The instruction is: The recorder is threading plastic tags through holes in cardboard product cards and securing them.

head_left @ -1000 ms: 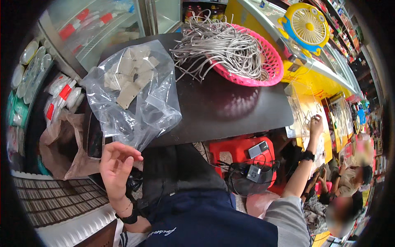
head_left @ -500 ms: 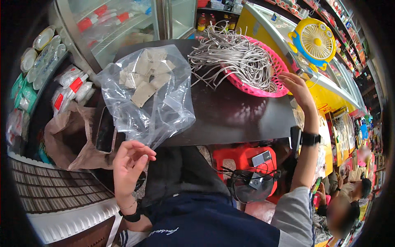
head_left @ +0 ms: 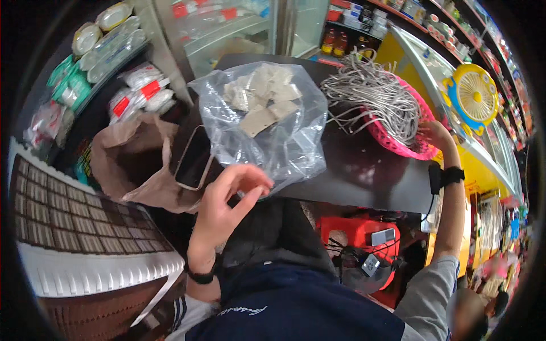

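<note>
Right hand point(head_left: 433, 136) stretched out, fingers at pink basket point(head_left: 390, 141), grip hidden; grey cords point(head_left: 378, 99) tangled beside it. Left hand point(head_left: 230, 199) half-curled by clear bag point(head_left: 296, 149), hold unclear.

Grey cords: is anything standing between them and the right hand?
Nothing visible does. The right hand is at the right side of the pink basket, fingertips close to the cords; whether they touch can't be told. The clear bag lies off to the left, out of that path.
</note>
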A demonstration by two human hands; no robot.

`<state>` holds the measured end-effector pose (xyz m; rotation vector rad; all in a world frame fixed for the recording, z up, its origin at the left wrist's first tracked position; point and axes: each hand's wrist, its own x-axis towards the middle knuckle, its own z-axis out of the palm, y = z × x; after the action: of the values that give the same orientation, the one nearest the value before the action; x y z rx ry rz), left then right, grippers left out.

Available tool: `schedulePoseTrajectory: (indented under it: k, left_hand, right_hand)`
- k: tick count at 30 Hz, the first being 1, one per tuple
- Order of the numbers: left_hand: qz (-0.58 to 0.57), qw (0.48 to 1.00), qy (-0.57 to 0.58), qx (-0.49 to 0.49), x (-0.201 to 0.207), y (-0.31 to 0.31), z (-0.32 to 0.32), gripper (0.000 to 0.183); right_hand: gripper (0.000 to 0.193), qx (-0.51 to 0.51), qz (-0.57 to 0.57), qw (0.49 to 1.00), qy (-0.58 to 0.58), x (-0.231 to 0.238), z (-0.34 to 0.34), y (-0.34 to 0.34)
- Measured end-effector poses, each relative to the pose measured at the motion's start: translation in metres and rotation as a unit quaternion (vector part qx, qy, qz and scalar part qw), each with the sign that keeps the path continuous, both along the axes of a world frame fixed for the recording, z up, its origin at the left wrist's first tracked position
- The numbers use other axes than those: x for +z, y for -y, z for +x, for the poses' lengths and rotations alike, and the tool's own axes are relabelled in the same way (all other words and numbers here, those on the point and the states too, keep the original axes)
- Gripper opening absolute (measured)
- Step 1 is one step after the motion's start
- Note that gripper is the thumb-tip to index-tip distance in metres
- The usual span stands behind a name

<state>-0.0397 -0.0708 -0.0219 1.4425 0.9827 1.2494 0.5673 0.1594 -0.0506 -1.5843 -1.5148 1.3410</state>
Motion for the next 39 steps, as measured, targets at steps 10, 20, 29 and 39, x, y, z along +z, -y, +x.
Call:
schedulePoseTrajectory:
  k: [10,20,29,39]
  left_hand:
    - [0.142,0.838,-0.506,0.147,-0.040,-0.125,-0.006,0.044]
    - [0.078,0.812,-0.549,0.181,-0.062,-0.147,-0.007,0.050]
    - [0.131,0.850,-0.417,0.293,-0.045,-0.139,-0.003,0.057]
    - [0.289,0.901,-0.230,0.228,0.020,-0.019,0.050,0.058]
  right_hand:
    - [0.024,-0.181,-0.070,0.958,-0.213,0.010,-0.027,-0.012]
    - [0.021,-0.160,0.214,0.852,0.450,0.073,-0.077,0.057]
    - [0.026,-0.025,0.302,0.949,-0.092,0.082,-0.286,0.197]
    - [0.023,-0.066,0.222,0.921,-0.313,0.055,-0.328,0.235]
